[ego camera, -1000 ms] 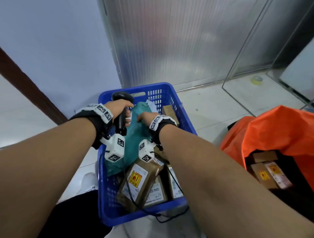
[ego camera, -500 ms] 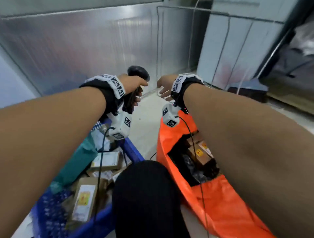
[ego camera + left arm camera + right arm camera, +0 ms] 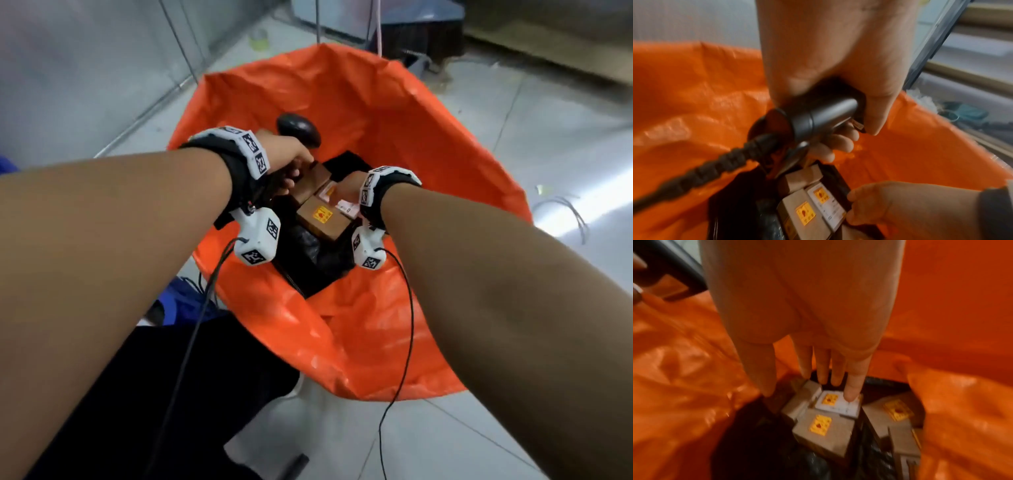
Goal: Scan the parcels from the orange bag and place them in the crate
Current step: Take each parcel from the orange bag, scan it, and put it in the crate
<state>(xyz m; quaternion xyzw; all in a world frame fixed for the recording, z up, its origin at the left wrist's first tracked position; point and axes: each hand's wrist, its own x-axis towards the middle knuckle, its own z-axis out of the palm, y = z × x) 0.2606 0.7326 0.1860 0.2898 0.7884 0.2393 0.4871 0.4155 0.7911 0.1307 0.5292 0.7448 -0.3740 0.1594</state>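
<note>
The orange bag (image 3: 376, 113) lies open on the floor, with several brown parcels inside. My left hand (image 3: 284, 159) hovers over the bag's mouth and grips a black barcode scanner (image 3: 298, 128) by its handle (image 3: 824, 116). My right hand (image 3: 346, 190) reaches down into the bag with straight fingers (image 3: 824, 366). Its little finger touches a white-labelled parcel (image 3: 838, 404). A brown parcel with a yellow sticker (image 3: 322, 219) lies just in front of that one. Only a blurred blue corner of the crate (image 3: 185, 303) shows at the lower left.
Black plastic wrap (image 3: 308, 263) lies around the parcels in the bag. Another brown stickered parcel (image 3: 892, 412) sits to the right. The scanner cable (image 3: 705, 172) trails back toward me. My black trouser leg (image 3: 171, 394) is below; a tape roll (image 3: 258, 36) lies on the tiled floor.
My view swung from the blue crate to the orange bag. Both hands moved from the crate down into the bag; the right hand left the teal parcel and now touches parcels in the bag.
</note>
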